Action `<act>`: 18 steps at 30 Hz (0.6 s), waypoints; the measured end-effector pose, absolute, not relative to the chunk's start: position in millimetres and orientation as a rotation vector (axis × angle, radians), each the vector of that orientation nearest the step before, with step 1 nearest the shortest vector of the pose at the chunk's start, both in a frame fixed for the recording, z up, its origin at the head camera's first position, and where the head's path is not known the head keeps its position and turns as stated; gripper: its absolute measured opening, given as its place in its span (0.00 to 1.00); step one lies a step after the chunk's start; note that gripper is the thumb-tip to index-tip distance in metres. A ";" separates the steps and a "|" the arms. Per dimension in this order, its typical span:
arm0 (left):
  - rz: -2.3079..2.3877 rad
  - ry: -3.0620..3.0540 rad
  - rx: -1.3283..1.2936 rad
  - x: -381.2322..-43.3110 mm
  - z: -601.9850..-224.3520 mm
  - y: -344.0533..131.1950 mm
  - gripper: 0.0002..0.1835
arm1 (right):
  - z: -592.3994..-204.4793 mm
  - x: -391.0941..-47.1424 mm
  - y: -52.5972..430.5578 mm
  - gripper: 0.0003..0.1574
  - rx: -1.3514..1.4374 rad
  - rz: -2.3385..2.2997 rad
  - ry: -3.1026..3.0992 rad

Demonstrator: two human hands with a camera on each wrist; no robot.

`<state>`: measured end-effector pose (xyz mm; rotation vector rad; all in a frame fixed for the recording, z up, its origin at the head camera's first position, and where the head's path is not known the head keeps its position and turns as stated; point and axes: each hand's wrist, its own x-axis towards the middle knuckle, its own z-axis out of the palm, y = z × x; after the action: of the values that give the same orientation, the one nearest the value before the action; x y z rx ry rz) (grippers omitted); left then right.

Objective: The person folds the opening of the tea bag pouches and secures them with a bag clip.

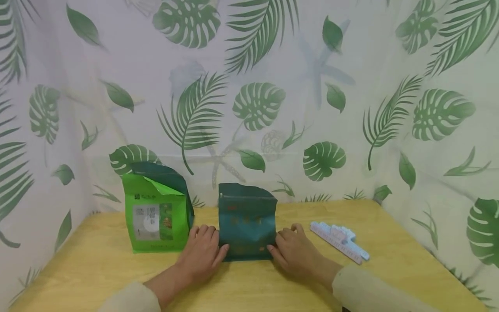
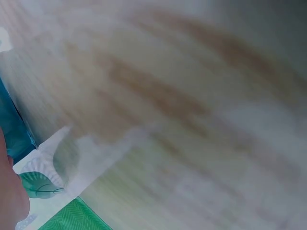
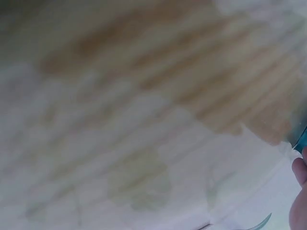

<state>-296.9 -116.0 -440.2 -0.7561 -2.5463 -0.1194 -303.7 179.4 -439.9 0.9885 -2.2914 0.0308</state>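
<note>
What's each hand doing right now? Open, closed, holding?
Left hand: closed, holding the teal bag low on its left side.
Right hand: closed, holding the same bag low on its right side.

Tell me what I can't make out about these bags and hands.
Inside the green bag and teal bag: head view, behind their walls.
Small print on the label: head view, too small.
Most of the left hand: left wrist view, cut by left edge.
Most of the right hand: right wrist view, cut by right edge.
</note>
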 end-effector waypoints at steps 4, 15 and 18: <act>-0.142 -2.560 -0.758 -299.4 -436.5 -117.9 0.24 | -435.6 -305.9 177.4 0.17 0.999 0.073 -2.304; -0.153 -2.602 -0.790 -299.9 -436.1 -119.1 0.24 | -439.2 -308.7 180.6 0.19 1.027 0.161 -2.391; -0.144 -2.611 -0.794 -297.2 -439.2 -118.4 0.23 | -443.9 -307.2 181.7 0.19 1.036 0.158 -2.377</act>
<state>-297.2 -118.4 -439.2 -0.7935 -2.6110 -0.1442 -307.2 181.7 -443.9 1.0360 -2.3769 0.1576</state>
